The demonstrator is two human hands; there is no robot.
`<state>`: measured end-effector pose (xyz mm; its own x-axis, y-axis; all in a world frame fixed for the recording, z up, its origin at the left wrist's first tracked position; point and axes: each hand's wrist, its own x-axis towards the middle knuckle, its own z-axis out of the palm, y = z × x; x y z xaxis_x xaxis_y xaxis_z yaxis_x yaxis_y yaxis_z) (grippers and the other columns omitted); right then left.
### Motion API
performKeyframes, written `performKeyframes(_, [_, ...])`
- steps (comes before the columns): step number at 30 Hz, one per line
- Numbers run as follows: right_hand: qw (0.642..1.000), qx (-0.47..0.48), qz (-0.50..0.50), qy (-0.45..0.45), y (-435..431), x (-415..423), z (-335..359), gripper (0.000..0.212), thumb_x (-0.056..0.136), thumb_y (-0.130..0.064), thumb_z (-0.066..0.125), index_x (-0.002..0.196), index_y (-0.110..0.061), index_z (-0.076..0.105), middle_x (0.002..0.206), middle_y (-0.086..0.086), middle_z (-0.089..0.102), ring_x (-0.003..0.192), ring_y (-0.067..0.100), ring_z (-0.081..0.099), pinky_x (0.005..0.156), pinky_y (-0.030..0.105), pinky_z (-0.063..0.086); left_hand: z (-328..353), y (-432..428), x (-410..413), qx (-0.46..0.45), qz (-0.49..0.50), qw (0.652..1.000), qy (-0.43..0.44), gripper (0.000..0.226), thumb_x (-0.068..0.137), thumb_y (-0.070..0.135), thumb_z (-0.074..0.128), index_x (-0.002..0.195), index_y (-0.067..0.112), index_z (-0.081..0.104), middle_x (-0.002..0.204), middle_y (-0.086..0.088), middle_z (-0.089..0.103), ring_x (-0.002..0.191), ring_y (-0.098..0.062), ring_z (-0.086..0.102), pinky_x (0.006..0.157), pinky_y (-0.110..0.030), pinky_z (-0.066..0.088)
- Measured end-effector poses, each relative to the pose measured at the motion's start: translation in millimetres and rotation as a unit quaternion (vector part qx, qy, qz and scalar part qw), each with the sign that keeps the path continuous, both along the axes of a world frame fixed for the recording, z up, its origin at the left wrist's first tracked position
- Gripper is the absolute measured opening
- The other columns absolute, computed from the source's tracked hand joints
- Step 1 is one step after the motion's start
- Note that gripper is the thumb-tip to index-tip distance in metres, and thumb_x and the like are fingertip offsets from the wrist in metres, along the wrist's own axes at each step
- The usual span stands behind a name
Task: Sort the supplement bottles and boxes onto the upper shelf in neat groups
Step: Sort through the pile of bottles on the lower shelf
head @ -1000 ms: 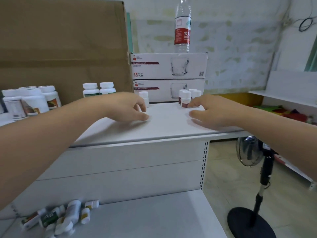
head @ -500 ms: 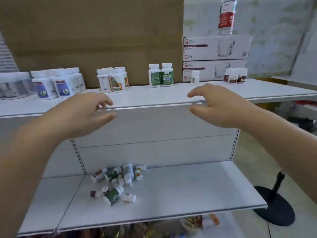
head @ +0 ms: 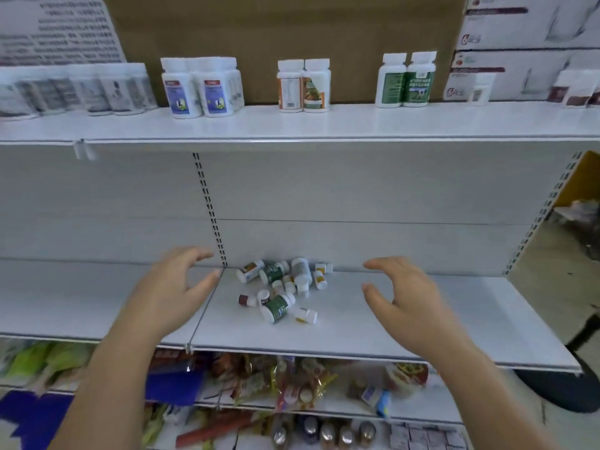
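Several small supplement bottles [head: 281,287] lie tumbled in a pile on the lower white shelf [head: 454,319], among them green-labelled, orange-labelled and brown ones. My left hand [head: 168,293] hovers left of the pile, fingers spread and empty. To the right of the pile is my right hand [head: 406,300], also empty with loosely curved fingers. On the upper shelf [head: 324,125] upright bottles stand in groups: blue-labelled [head: 201,87], orange-labelled [head: 304,85], green-labelled [head: 406,80], grey-labelled [head: 81,89] at far left, small brown ones [head: 574,89] at far right.
A large cardboard box [head: 285,27] and stacked white glass-mug boxes [head: 526,43] stand behind the upper shelf's bottles. Snack packets and bottles [head: 292,384] fill the shelves below. A fan base [head: 558,388] sits on the floor at right.
The view has tilted down from the upper shelf to the lower one. Both hands have dropped from the upper shelf edge to either side of the bottle pile.
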<state>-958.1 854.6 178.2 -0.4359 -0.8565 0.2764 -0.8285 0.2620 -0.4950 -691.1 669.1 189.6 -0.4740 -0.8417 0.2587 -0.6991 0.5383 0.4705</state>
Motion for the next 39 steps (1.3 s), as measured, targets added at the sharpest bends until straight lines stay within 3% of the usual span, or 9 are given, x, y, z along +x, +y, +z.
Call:
performKeyframes(4, [0.994,-0.014,0.011,-0.106,-40.5,12.1,-60.7,0.035,0.094,-0.030,0.054,0.129,-0.027,0.054,0.127,-0.012,0.051,0.122,0.009,0.045,0.101,0.023,0.035,-53.0,-15.3,-0.4,0.047,0.035,0.998,0.036,0.035,0.093,0.031,0.059,0.128,0.025,0.057,0.120,0.007,0.055,0.113,-0.012,0.053,0.090,-0.031,0.043])
performKeyframes(9, [0.982,0.030,0.017,-0.185,-100.9,15.3,-137.9,0.034,0.092,-0.024,0.057,0.126,-0.022,0.056,0.123,-0.009,0.057,0.117,0.011,0.053,0.096,0.025,0.043,-122.5,-52.2,-20.2,0.109,0.032,0.992,0.056,0.033,0.091,0.023,0.063,0.124,0.020,0.061,0.121,0.002,0.061,0.106,-0.010,0.054,0.088,-0.025,0.041])
performKeyframes(14, [0.975,0.115,0.021,-0.191,-166.6,3.5,-191.2,0.039,0.092,-0.030,0.054,0.130,-0.024,0.051,0.124,-0.004,0.060,0.114,0.017,0.055,0.092,0.025,0.041,-188.3,-101.1,-48.1,0.182,0.047,0.981,0.034,0.034,0.093,0.023,0.060,0.127,0.017,0.057,0.128,0.000,0.058,0.113,-0.014,0.053,0.092,-0.024,0.038])
performKeyframes(21, [0.971,0.226,-0.024,-0.079,-258.0,1.7,-229.6,0.063,0.085,-0.065,0.039,0.128,-0.019,0.040,0.115,0.005,0.064,0.106,0.027,0.059,0.092,0.038,0.039,-254.0,-178.9,-80.2,0.168,-0.001,0.981,-0.092,0.047,0.092,0.020,0.059,0.138,0.022,0.051,0.145,-0.002,0.046,0.131,-0.021,0.046,0.109,-0.033,0.036])
performKeyframes(26, [0.965,0.223,-0.052,-0.124,-276.3,4.9,-240.9,0.071,0.075,-0.068,0.047,0.126,-0.018,0.041,0.113,0.004,0.062,0.105,0.028,0.058,0.093,0.038,0.044,-274.5,-190.7,-89.6,0.144,-0.012,0.981,-0.130,0.043,0.087,0.024,0.063,0.129,0.029,0.059,0.125,0.001,0.056,0.115,-0.023,0.055,0.097,-0.038,0.045])
performKeyframes(29, [0.961,0.187,-0.045,-0.198,-276.8,10.8,-238.0,0.075,0.068,-0.065,0.060,0.122,-0.016,0.040,0.112,0.003,0.060,0.104,0.027,0.058,0.090,0.039,0.049,-270.3,-185.8,-86.3,0.157,0.015,0.985,-0.076,0.020,0.085,0.026,0.066,0.104,0.021,0.068,0.099,-0.003,0.059,0.092,-0.023,0.061,0.078,-0.031,0.047])
performKeyframes(32, [0.962,0.144,-0.027,-0.230,-280.1,23.3,-232.0,0.076,0.069,-0.047,0.074,0.126,-0.014,0.037,0.119,0.004,0.055,0.113,0.027,0.053,0.091,0.037,0.048,-253.3,-172.8,-74.8,0.185,0.065,0.980,0.023,0.012,0.084,0.023,0.068,0.094,0.021,0.063,0.091,0.003,0.063,0.083,-0.017,0.059,0.069,-0.028,0.042])
performKeyframes(35, [0.966,0.109,-0.020,-0.235,-277.2,32.1,-215.8,0.072,0.070,-0.039,0.076,0.129,-0.015,0.042,0.118,0.004,0.057,0.111,0.025,0.055,0.087,0.034,0.048,-222.1,-154.4,-60.2,0.253,0.100,0.955,0.121,0.022,0.083,0.018,0.069,0.101,0.017,0.057,0.090,0.000,0.063,0.083,-0.022,0.062,0.071,-0.031,0.046])
performKeyframes(39, [0.949,-0.013,0.019,-0.315,-247.1,40.7,-163.0,0.060,0.081,-0.029,0.074,0.134,-0.020,0.047,0.106,-0.009,0.059,0.106,0.015,0.059,0.084,0.022,0.047,-161.0,-119.5,-47.0,0.347,0.083,0.899,0.255,0.029,0.091,0.009,0.059,0.115,0.009,0.044,0.096,-0.008,0.061,0.084,-0.024,0.067,0.090,-0.041,0.052])
